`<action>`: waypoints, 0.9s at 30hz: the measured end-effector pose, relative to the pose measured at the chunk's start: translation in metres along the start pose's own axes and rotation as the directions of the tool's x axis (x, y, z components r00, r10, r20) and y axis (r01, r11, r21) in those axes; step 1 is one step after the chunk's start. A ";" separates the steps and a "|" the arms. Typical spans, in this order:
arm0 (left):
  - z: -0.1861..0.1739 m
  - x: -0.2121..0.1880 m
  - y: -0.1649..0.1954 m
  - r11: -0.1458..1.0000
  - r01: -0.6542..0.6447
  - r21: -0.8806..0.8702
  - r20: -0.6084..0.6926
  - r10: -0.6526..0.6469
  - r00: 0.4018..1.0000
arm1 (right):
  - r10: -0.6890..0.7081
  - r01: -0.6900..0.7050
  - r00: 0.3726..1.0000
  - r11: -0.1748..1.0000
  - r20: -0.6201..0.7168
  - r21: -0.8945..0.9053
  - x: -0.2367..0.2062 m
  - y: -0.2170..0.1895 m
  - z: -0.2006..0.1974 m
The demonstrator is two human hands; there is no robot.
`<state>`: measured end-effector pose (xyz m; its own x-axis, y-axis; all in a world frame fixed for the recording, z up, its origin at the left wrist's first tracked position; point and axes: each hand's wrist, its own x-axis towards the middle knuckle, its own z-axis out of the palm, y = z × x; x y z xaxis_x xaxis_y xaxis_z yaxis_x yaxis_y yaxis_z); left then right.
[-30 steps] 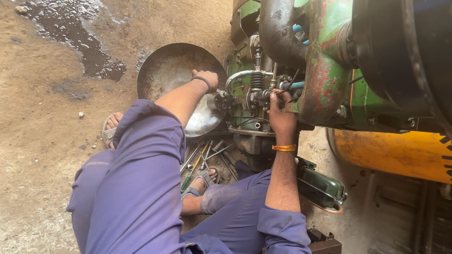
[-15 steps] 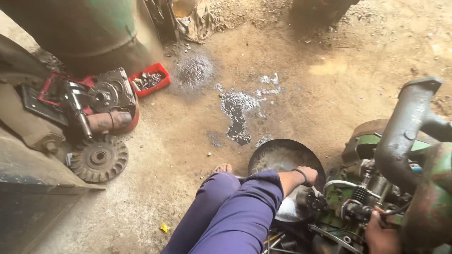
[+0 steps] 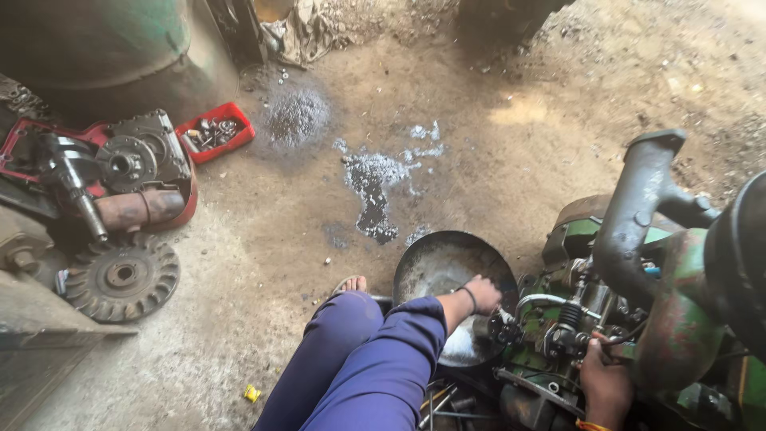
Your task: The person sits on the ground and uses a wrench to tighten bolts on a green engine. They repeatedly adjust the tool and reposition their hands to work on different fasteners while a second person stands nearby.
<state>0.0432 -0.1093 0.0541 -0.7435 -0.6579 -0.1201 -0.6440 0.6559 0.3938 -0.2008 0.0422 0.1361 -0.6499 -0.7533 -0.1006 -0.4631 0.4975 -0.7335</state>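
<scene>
I sit on the ground in purple clothes beside a worn green engine (image 3: 678, 319). My left hand (image 3: 482, 294), a dark band on its wrist, is closed on a small part at the engine's left side, just over a round metal pan (image 3: 435, 263). My right hand (image 3: 604, 375) grips a fitting low on the engine, near a coil spring (image 3: 568, 315) and a thin curved metal pipe (image 3: 538, 301). What exactly each hand holds is hidden by the fingers. A grey exhaust pipe (image 3: 638, 207) rises above them.
A dismantled red engine block (image 3: 120, 175) with a shaft lies at the left, a toothed metal wheel (image 3: 121, 275) below it. A red tray of small parts (image 3: 215, 132) sits behind. Dark oil stains (image 3: 371, 183) mark the dirt floor. Loose tools (image 3: 439, 399) lie under my leg.
The view has swung up and left from a close look at the engine toward the floor and the red engine. Both hands stay on the green engine.
</scene>
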 end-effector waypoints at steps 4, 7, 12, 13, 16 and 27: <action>0.009 -0.010 -0.002 0.973 -0.197 0.120 -0.181 0.217 0.959 | 0.011 -0.011 1.000 0.999 0.011 -0.044 -0.001 -0.006 0.000; 0.008 -0.008 -0.004 0.968 -0.194 0.158 -0.145 0.217 0.965 | 0.109 -0.100 0.994 0.972 0.033 -0.215 0.003 -0.007 -0.001; 0.017 0.013 -0.009 0.984 -0.140 0.106 -0.047 0.146 0.988 | -0.071 0.066 0.997 0.905 0.003 -0.420 -0.002 0.000 -0.009; 0.022 0.018 -0.011 0.992 -0.123 0.006 0.016 0.123 0.992 | -0.238 0.223 0.971 0.927 -0.015 -0.302 -0.006 0.002 -0.011; 0.046 0.028 -0.011 0.992 -0.113 0.049 0.021 0.113 0.993 | -0.085 0.085 0.996 0.993 -0.009 -0.078 -0.018 -0.003 -0.012; 0.078 0.013 -0.015 0.989 -0.112 0.094 -0.388 0.140 0.911 | -0.053 0.049 0.998 0.985 0.018 0.168 -0.045 -0.062 -0.013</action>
<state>0.0292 -0.0994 -0.0244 -0.6974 -0.6513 0.2990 -0.5709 0.7571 0.3177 -0.1504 0.0512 0.1945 -0.6134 -0.7863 -0.0739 -0.3866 0.3806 -0.8400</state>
